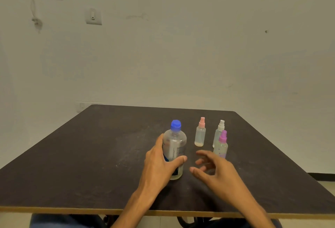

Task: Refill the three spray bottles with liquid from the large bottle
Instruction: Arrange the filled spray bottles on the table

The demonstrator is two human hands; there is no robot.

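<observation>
My left hand (159,162) is wrapped round the large bottle (174,150), thumb across the front of its lower label, fingers curled behind the far side. The bottle stands upright on the dark table (90,155), clear-walled, its blue cap (175,125) still screwed on. My right hand (212,168) hovers just to the right of it, holding nothing, fingers spread and loosely bent, thumb reaching toward the bottle but apart from it; motion blur softens the fingertips. Beyond the right hand stand the three spray bottles, all upright with their heads on. The pink-topped spray bottle (200,134) is nearest the large bottle, set a little farther back. The white-topped spray bottle (219,131) stands farther right, and the purple-topped spray bottle (221,145) is just in front of it, overlapping it from my view; whether those two touch I cannot tell. The purple-topped one's base is hidden behind my right fingers. How full any of the small bottles is I cannot make out. Behind the table, a plain pale wall (181,55) with a switch plate (93,16) at upper left.
</observation>
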